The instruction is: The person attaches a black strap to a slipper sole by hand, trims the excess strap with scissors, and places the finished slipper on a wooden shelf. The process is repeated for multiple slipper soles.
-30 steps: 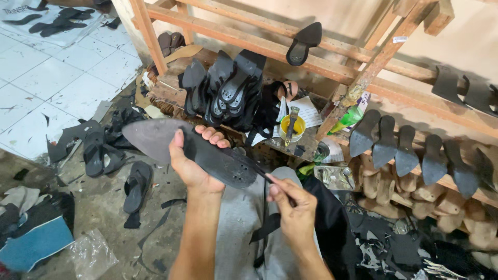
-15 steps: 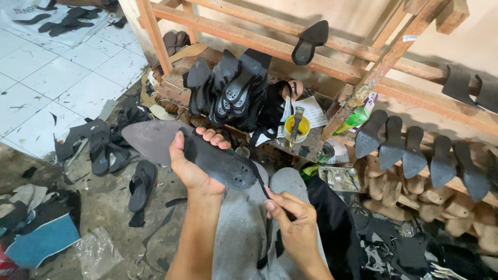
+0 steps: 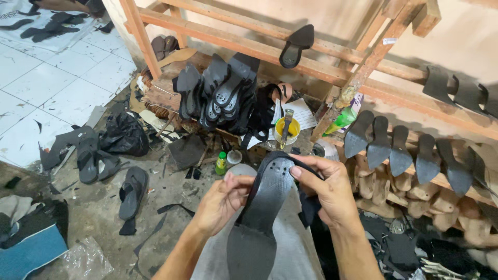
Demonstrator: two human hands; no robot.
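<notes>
A person held a black sandal sole (image 3: 265, 207) lengthwise over the lap, its long axis running from about 6 o'clock up to 12 o'clock, the perforated heel end pointing away toward the wooden rack (image 3: 332, 57) and the broader forepart toward the body. The left hand (image 3: 220, 202) gripped the sole's left edge near the middle, fingers curled and pinching it. The right hand (image 3: 327, 189) closed over the far end at about 1 o'clock, thumb on the top face and fingers wrapped around a black strap (image 3: 311, 167) at the rim.

Half a second earlier the sole lay crosswise, stretching from 10 o'clock to 4 o'clock across the left palm, while the right hand worked at its near tip; it had since been turned upright and brought down to the lap, with both hands now on it.

Just beyond the sole, at 12 o'clock, a yellow glue pot (image 3: 288, 129) with a brush stood on the floor beside a small green bottle (image 3: 221, 163). A bundle of black soles (image 3: 223, 93) leaned against the rack. Dark heel pieces (image 3: 399, 148) hung in a row at 2 o'clock. Loose sandals (image 3: 132, 189) lay on the gritty floor (image 3: 104, 218) at 9 o'clock.
</notes>
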